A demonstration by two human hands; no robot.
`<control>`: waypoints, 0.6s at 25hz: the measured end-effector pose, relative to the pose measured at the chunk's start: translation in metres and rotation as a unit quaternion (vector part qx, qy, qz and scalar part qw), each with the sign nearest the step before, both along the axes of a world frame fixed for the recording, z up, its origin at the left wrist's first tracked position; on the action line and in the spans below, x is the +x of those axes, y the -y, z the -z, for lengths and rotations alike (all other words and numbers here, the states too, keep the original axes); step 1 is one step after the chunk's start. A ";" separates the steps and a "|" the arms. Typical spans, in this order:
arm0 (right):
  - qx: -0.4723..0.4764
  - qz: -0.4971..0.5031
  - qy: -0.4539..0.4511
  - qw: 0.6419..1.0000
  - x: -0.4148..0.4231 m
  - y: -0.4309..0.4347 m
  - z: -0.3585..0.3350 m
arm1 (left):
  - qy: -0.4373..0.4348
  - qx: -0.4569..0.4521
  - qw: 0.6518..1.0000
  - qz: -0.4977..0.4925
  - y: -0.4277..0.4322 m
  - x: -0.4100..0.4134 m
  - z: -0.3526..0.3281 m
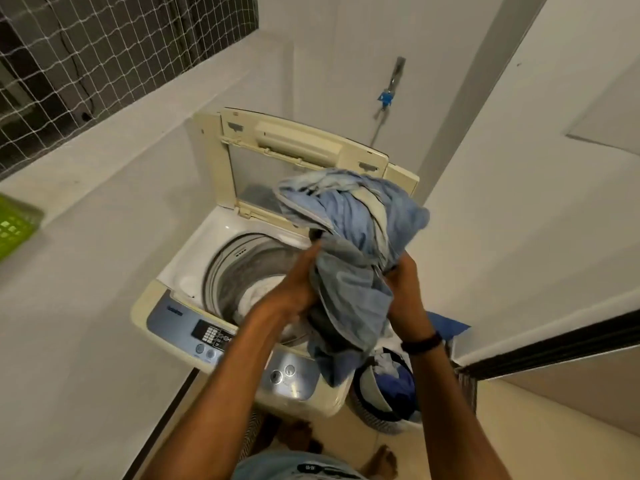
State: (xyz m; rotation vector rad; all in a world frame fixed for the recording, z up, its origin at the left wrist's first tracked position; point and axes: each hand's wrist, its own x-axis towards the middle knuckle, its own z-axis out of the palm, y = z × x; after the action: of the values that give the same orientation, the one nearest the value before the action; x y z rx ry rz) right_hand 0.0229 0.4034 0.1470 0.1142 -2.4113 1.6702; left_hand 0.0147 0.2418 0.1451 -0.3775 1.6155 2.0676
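A bundle of light blue and grey clothes (356,244) is held up over the right side of a top-loading washing machine (173,308). My left hand (298,289) grips the bundle from the left. My right hand (403,287) grips it from the right, with a black band on that wrist. The machine's lid (221,161) stands raised at the back. Its steel drum (225,271) is exposed, with some white cloth lying inside. Part of the drum is hidden behind the bundle and my arms.
A laundry basket (363,386) with blue and white clothes stands on the floor right of the machine. A green crate (14,223) rests on the ledge at the far left, below a netted window. White walls close in on both sides. My bare feet show below.
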 end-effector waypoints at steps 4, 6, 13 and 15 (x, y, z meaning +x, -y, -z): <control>0.120 -0.005 -0.012 0.993 -0.059 0.052 0.010 | 0.009 -0.044 0.996 -0.082 0.053 -0.042 0.004; 0.155 0.003 0.029 0.988 -0.077 0.063 0.023 | -0.069 -0.042 0.995 -0.065 0.072 -0.055 0.011; 0.179 -0.038 0.216 0.959 -0.100 0.087 0.090 | -0.100 -0.271 0.956 0.052 0.103 -0.092 0.090; 0.218 -0.063 0.268 0.937 -0.096 0.080 0.111 | -0.084 -0.391 0.911 0.107 0.116 -0.092 0.115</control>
State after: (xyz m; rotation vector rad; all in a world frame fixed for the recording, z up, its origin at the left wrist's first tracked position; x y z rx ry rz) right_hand -0.0731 0.3230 0.0357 -0.1453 -3.2202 1.3013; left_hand -0.0772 0.1261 0.0305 -0.2641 2.4308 1.2410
